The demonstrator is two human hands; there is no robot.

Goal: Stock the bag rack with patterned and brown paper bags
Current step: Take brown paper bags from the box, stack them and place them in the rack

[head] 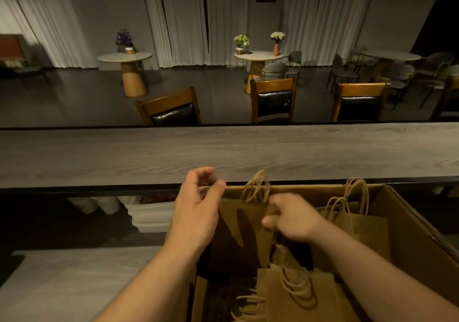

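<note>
Brown paper bag (238,225), light and crease-prone, lifted from cardboard box (409,225): left hand (196,212) pinching top edge, right hand (293,218) curled around twisted-paper handles (255,187), likely best hold.

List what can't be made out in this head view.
- Right hand: motion-blurred, so its grip on the brown paper bag is unclear.
- Bag rack: not in view.
- Brown cardboard box: bottom edge crops it; arms hide its contents.
- White containers under the grey wooden counter: too dark.
</note>
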